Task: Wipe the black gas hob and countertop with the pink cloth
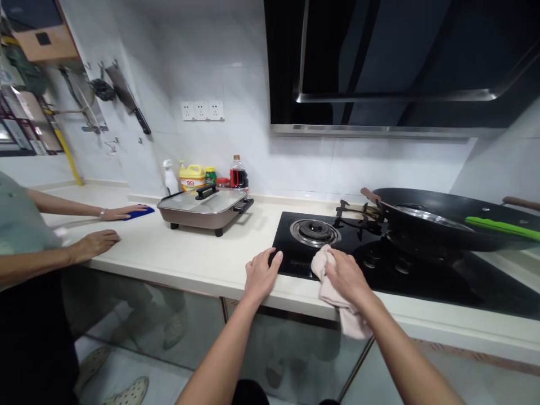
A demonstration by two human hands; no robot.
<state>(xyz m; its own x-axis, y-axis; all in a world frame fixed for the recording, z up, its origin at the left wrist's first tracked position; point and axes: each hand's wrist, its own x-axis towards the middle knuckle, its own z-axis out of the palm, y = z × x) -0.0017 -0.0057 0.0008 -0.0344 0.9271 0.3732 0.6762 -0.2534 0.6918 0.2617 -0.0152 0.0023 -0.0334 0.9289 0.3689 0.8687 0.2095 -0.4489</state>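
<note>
A pale pink cloth (333, 289) is bunched under my right hand (346, 274), whose fingers grip it at the front edge of the black gas stove (291, 247). Part of the cloth hangs down over the counter's edge. My left hand (262, 274) rests on the white countertop by the stove's front left corner, fingers apart and holding nothing. Just beyond the cloth is the round left burner (315, 232), with no pan support over it. A black pan support (358, 214) lies further back on the stove.
A large black wok (442, 225) with a green-handled utensil (502, 226) sits on the stove's right side. A lidded electric pan (202, 211) stands left, with bottles (238, 174) behind it. At far left a co-worker's hand (120, 212) presses a blue cloth (141, 211) on the counter.
</note>
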